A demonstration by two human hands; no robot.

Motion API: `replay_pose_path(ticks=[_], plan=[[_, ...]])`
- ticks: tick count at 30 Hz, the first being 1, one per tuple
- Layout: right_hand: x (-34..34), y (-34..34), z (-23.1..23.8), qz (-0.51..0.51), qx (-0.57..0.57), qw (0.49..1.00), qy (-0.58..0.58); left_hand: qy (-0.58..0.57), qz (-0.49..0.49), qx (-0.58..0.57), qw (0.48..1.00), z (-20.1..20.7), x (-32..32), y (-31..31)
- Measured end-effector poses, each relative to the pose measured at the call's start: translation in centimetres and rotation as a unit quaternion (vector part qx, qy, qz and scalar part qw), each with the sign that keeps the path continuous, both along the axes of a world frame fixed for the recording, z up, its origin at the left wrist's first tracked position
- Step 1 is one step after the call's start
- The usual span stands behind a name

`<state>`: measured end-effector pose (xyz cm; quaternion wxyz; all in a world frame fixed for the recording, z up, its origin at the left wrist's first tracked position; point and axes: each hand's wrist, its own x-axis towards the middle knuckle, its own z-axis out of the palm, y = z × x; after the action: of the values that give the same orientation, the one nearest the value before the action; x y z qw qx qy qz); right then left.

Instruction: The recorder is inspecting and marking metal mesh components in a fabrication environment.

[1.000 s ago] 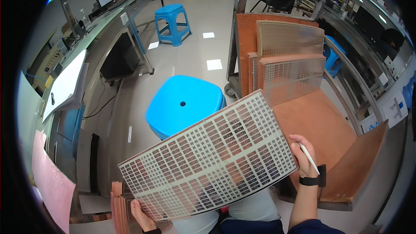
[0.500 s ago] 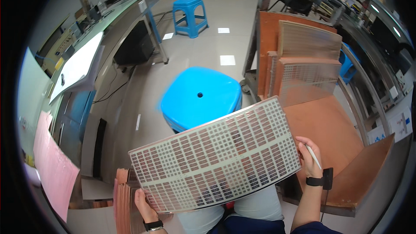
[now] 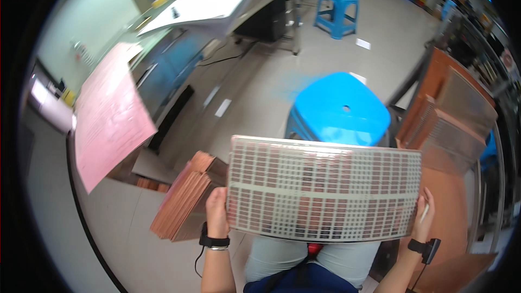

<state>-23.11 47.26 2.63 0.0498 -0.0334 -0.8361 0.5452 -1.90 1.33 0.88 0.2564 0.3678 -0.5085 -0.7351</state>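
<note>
A wide printed circuit board panel (image 3: pixel 325 190), patterned in pale grids over a coppery ground, is held up over my lap. My left hand (image 3: pixel 217 211) grips its left edge, thumb near the front face. At the opposite edge my right hand (image 3: pixel 425 214) closes on the panel and also keeps a slim white pen (image 3: pixel 425 212) between its fingers. Both wrists wear black bands. The panel's upper edge covers part of a blue plastic stool (image 3: pixel 342 111) just beyond it. Beside my left hand stands a stack of copper-coloured panels (image 3: pixel 184 201).
Pink sheets (image 3: pixel 111 119) hang off the bench at left, near white paper (image 3: pixel 203 8). On the right, a cart (image 3: pixel 442 195) carries more panels (image 3: pixel 461 114) leaning upright. Another blue stool (image 3: pixel 337 12) stands farther off on the tiled floor.
My view has swung left, so the stools and cart appear farther right. The panel has turned from a slant to nearly level. Both hands keep their hold, and the pen stays in my right hand.
</note>
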Motion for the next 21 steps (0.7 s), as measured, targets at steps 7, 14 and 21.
replay_pose_path(ticks=[7,14,21], plan=[[-2.5,-0.5,0.1,0.018,-0.054,0.997,-0.053,0.000,-0.021,0.048,0.999,-0.3,0.9,-1.0],[-3.5,-0.4,0.4,0.078,-0.117,0.986,-0.089,0.029,-0.018,0.069,0.997,0.4,0.9,-1.1],[-3.7,2.6,5.2,0.048,-0.276,0.958,0.068,0.218,-0.023,-0.091,0.972,5.7,0.4,-0.4]])
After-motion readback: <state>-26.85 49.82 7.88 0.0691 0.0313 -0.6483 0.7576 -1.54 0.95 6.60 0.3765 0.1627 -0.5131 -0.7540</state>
